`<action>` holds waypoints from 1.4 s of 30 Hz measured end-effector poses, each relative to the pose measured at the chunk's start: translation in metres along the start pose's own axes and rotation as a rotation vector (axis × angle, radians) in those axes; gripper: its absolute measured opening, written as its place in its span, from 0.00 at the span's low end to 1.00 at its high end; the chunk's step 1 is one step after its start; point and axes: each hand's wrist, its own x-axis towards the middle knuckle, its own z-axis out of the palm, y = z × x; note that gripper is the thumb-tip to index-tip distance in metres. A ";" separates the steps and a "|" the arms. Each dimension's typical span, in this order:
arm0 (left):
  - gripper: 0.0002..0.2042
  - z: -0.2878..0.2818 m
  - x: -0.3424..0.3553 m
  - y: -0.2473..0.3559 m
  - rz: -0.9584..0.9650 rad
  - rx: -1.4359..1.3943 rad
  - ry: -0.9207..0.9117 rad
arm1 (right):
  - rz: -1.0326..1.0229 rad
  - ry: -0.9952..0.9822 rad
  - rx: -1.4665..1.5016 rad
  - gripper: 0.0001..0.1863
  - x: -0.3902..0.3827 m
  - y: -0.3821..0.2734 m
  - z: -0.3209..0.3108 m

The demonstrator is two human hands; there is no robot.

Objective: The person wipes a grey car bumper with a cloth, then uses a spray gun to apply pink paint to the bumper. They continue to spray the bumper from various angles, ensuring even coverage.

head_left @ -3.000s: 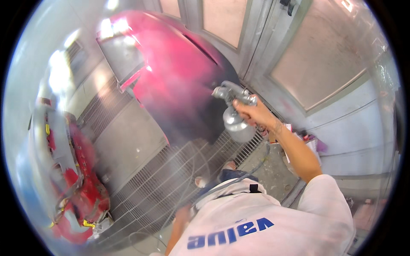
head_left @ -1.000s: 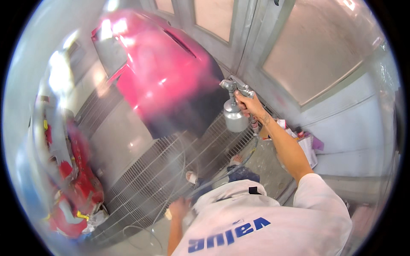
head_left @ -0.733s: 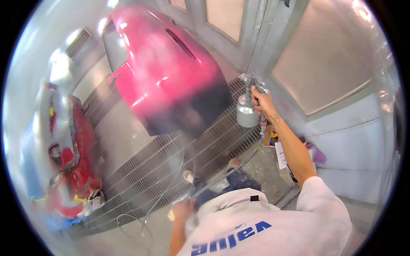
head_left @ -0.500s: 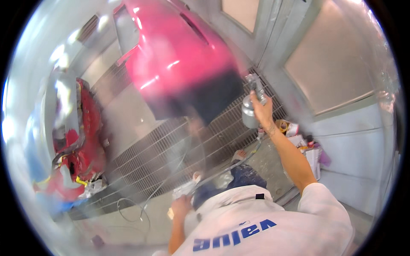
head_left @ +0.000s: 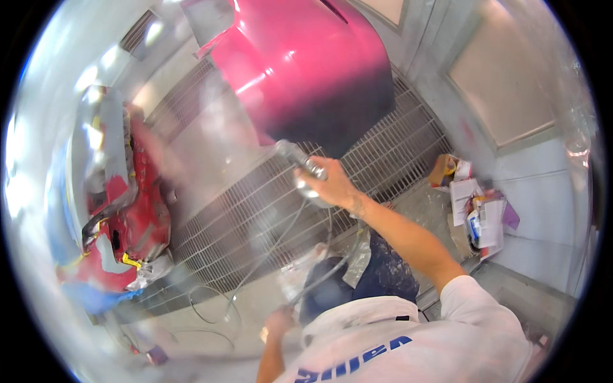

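My right hand is wrapped round a silver spray gun with a round metal cup, partly hidden by the fingers. The gun is just below the lower edge of a large car bumper, glossy pink over most of its surface and black along its near part. Down by my waist, my left hand is closed on a grey air hose, which leads up toward the gun. The left fingers are blurred.
A red car body part stands at the left beside blue and grey sheeting. Metal floor grating runs under the bumper. Papers and boxes lie by the right wall. A thin hose loop lies on the floor.
My right hand has swept the spray gun left and slightly down, from the bumper's right side to below its near edge. The view has shifted; my left hand stays by my waist.
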 end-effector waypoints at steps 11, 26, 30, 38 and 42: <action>0.24 -0.010 0.086 0.047 0.430 0.155 0.055 | 0.129 0.476 0.179 0.23 -0.035 0.032 -0.167; 0.15 0.006 0.070 -0.028 -0.018 0.261 -0.122 | -0.199 0.322 -0.360 0.18 -0.029 0.125 0.052; 0.23 0.019 0.069 -0.041 0.130 0.149 0.037 | -0.297 0.167 -0.322 0.18 -0.026 0.132 0.060; 0.22 0.041 0.102 0.018 0.338 0.145 0.016 | 0.006 0.179 -0.076 0.21 -0.012 0.113 -0.066; 0.23 0.038 0.114 0.071 0.465 0.130 0.027 | 0.047 0.268 -0.114 0.23 -0.008 0.083 -0.137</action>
